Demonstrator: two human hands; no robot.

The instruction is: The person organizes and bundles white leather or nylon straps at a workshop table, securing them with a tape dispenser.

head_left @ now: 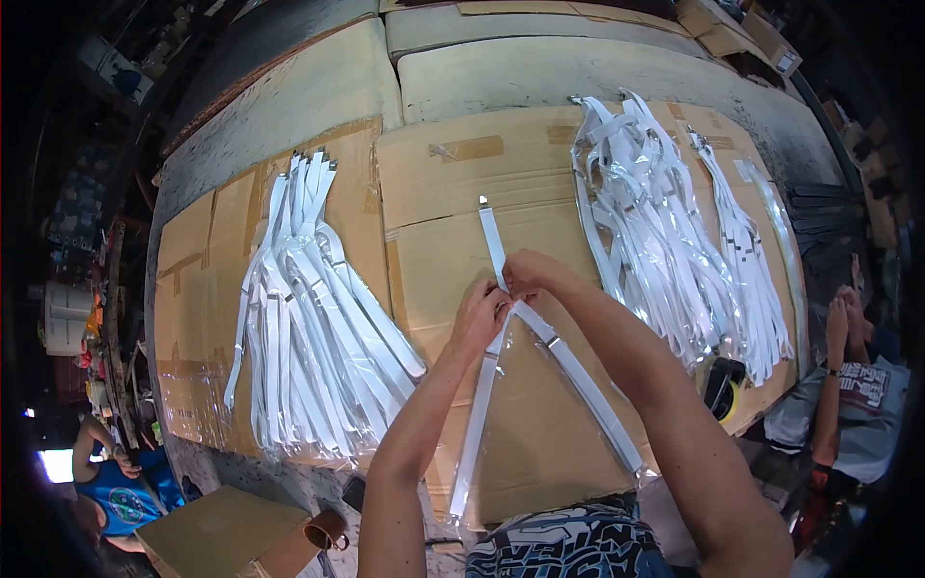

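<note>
A pair of white suspenders [583,380] lies in front of me in a Y shape, its single strap pointing away with a metal clip at the tip. Its two longer straps spread toward me, with clear plastic around them. At the point where the straps meet, my left hand [480,316] pinches the suspenders from the left. Close against it, my right hand [528,275] is closed on the same junction, fingers bent downward. The fingers cover the junction itself, so its details are hidden.
Piles of white suspenders in clear plastic lie left [308,318] and right [646,222] on the cardboard [453,173]. A tape dispenser [725,387] sits at the right edge. A brown mug [326,530] and cardboard box [222,525] stand lower left. Other people are at both sides.
</note>
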